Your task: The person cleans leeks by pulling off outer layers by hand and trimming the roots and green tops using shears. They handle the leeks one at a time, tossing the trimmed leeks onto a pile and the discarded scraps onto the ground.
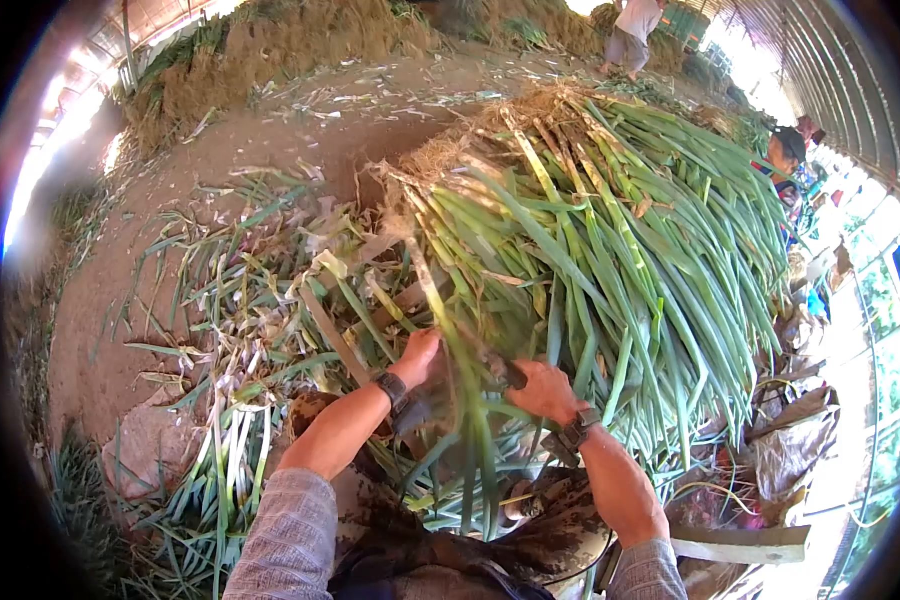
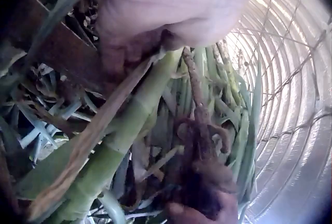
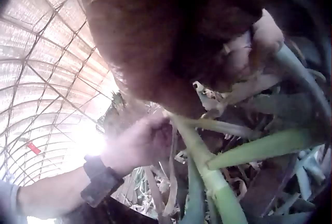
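Note:
A long green onion (image 1: 432, 290) hangs between the hands, its pale root end pointing away and its leaves falling toward the lap. My left hand (image 1: 420, 355) grips it around the stalk. A dry brown strip of outer leaf (image 2: 98, 130) lies along the green stem (image 2: 116, 143) in the left wrist view. In my right hand (image 1: 546, 390), just right of the stalk, is a dark, dirt-caked tool (image 2: 199, 141) with a thin rod pointing up beside the stem. The palm of the right hand fills the top of the right wrist view and hides the tool there.
A large heap of green onions (image 1: 650, 230) lies ahead and to the right, roots away. Stripped leaves and skins (image 1: 270, 290) litter the left side. White-stemmed onions (image 1: 240, 445) lie at lower left. One person (image 1: 632, 35) stands far back, another (image 1: 785, 160) is at right.

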